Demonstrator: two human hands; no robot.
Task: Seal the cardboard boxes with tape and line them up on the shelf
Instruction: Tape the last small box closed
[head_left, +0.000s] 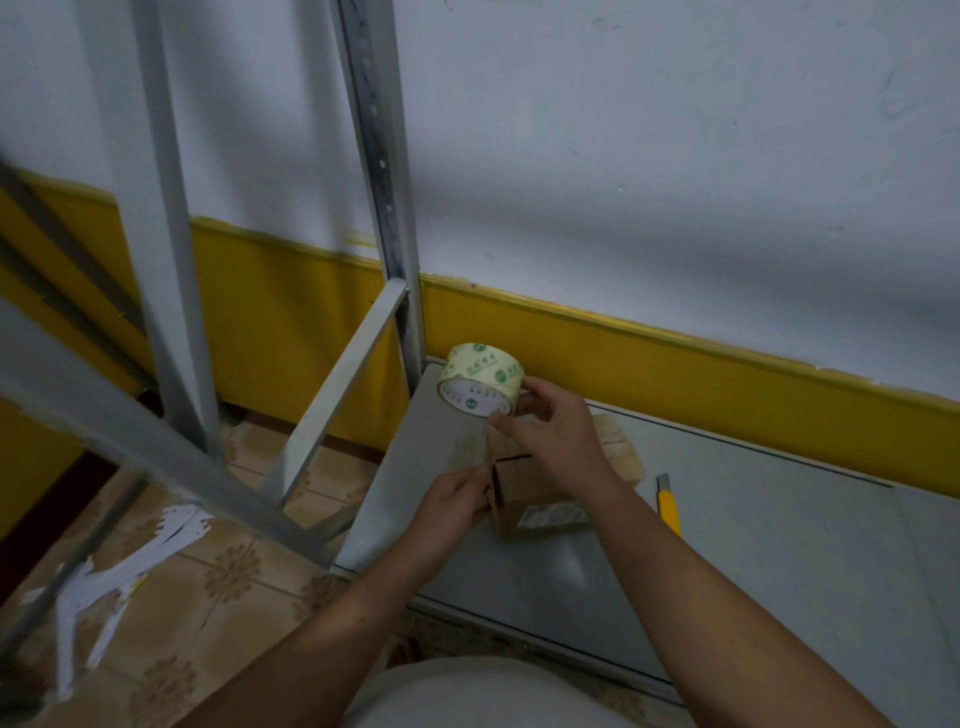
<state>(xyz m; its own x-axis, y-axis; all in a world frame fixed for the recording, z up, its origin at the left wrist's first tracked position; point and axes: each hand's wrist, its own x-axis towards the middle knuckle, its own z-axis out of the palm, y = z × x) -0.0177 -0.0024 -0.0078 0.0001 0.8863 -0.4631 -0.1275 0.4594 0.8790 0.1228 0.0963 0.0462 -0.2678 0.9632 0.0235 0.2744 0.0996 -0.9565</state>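
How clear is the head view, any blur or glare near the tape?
Head view: dim, with soft shadows across the wall; the tape, right hand and left hand are fairly sharp; the frame bars at left are smeared; a pale glare spot sits on the shelf near the box.

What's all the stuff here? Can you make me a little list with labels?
right hand: holds round roll of clear tape above the box
left hand: grips small brown cardboard box, where the pulled tape strip ends
box place: on grey metal shelf
beside box: yellow utility knife, lying on its right
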